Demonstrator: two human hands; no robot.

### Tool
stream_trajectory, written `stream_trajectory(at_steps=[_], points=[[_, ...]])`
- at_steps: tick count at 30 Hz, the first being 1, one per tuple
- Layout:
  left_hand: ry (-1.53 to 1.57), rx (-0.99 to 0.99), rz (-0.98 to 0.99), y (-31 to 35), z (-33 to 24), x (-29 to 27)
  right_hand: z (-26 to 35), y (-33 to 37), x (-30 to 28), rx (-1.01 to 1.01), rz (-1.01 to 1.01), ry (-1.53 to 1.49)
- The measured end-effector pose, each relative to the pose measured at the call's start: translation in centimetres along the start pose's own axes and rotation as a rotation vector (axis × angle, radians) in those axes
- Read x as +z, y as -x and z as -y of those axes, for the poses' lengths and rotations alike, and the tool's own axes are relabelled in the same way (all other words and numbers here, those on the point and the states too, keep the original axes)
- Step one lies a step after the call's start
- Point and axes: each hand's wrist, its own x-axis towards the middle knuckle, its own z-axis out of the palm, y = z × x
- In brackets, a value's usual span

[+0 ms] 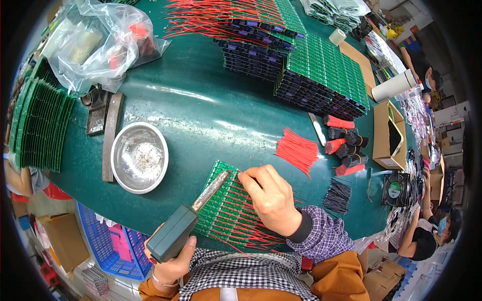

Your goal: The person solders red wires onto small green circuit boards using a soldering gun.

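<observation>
My left hand [173,268] is wrapped round the dark green body of a soldering iron [174,233]. Its metal barrel slants up to the right, the tip near the top edge of a green circuit board panel [210,213] lying in front of me. Beside the tip, my right hand [273,198] pinches a red wire, mostly hidden by the fingers. Rows of red wires [236,216] stick out rightward from the panel. Loose red wires [297,152] lie spread beyond my right hand, with black wires [337,195] to the right of it.
A metal bowl [116,165] with silvery residue stands at left, beside a long bar [112,135]. Stacked circuit boards [321,75] fill the far side. Bundled wires [340,122], a cardboard box [381,150] and a fan [395,189] are at right. Other people sit beyond.
</observation>
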Motion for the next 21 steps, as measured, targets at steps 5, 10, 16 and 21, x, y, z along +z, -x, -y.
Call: stream_trajectory(at_steps=[5, 10, 16, 21], points=[[0.026, -0.052, -0.006, 0.09, -0.39, -0.03, 0.04, 0.12, 0.13, 0.008, -0.013, -0.016], [0.036, -0.081, -0.019, 0.39, -0.30, -0.15, 0.10, 0.18, 0.02, 0.005, -0.027, -0.038], [0.006, -0.055, 0.013, -0.02, -0.07, 0.02, 0.02, 0.25, 0.03, 0.000, -0.018, -0.036], [0.010, -0.049, 0.036, -0.47, -0.37, 0.27, -0.06, 0.30, 0.15, 0.001, -0.016, -0.030]])
